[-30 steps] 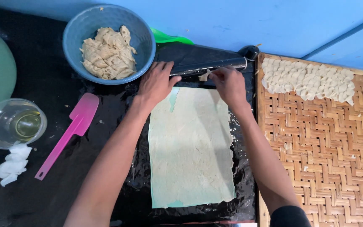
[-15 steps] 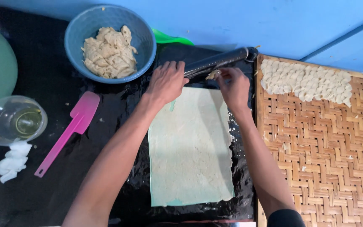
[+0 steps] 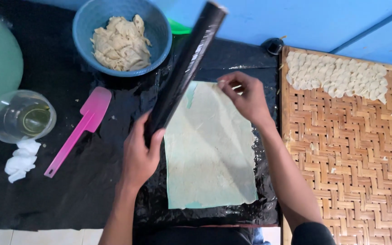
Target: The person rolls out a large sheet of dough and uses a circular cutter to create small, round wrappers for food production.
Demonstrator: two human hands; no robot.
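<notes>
Thin, pale dough sheet (image 3: 209,149) lies flat on shiny black plastic on the tabletop (image 3: 46,195), right between the hands. Left hand (image 3: 142,154) is wrapped tight around a long black roller (image 3: 184,68), tilted up and away. Right hand (image 3: 246,97) pinches the sheet's far edge, fingers curled. Woven bamboo tray (image 3: 355,159) sits just right of it.

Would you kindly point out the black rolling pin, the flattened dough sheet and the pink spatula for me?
black rolling pin (image 3: 184,68), head view, on the middle of its shaft above the left hand.
flattened dough sheet (image 3: 209,154), head view, on its bare centre.
pink spatula (image 3: 94,105), head view, on its blade.
</notes>
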